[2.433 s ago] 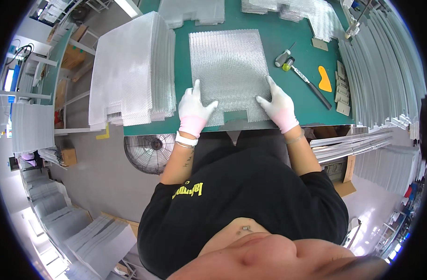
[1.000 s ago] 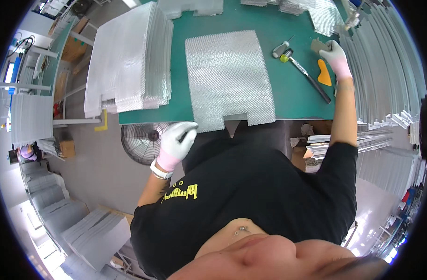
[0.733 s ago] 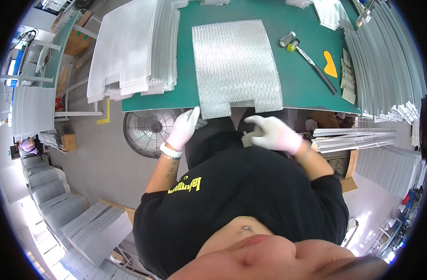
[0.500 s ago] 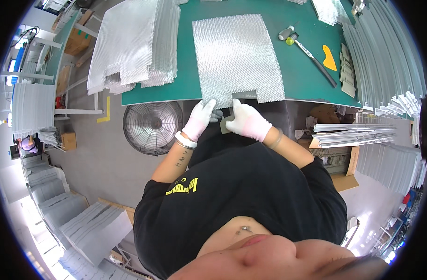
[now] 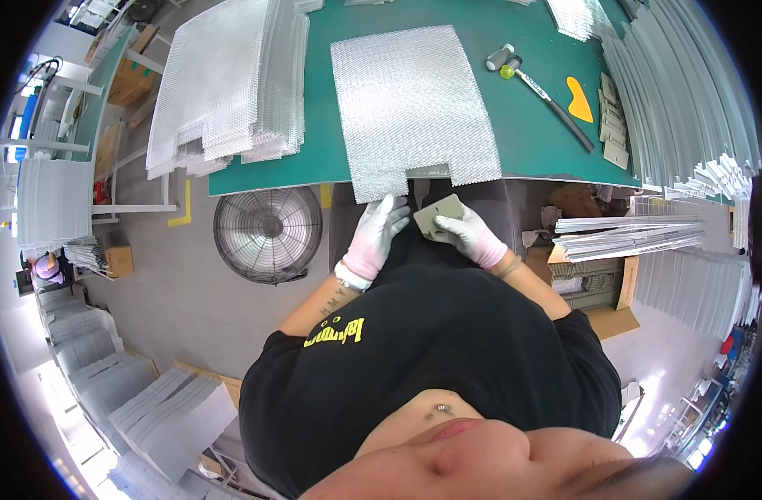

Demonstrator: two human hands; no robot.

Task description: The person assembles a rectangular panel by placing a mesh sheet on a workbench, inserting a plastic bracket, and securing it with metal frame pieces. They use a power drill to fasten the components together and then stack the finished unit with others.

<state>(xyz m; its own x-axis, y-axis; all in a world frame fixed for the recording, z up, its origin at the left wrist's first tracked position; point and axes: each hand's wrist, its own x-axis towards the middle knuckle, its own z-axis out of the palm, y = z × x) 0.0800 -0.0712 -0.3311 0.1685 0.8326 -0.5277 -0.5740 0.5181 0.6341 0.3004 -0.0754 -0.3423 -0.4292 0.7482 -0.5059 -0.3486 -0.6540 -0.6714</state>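
Right hand point(image 5: 476, 238) pinches grey plate point(image 5: 432, 214) at its fingertips, facing left hand. Left hand point(image 5: 377, 233) unclenched, fingers extended; mesh sheet point(image 5: 410, 104) lies just ahead, contact unclear.

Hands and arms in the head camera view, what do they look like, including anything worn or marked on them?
The left hand and right hand wear white gloves with pink cuffs. A white band circles the left wrist, a thin bracelet the right. The left forearm has dark lettering. The sleeves are short and black.
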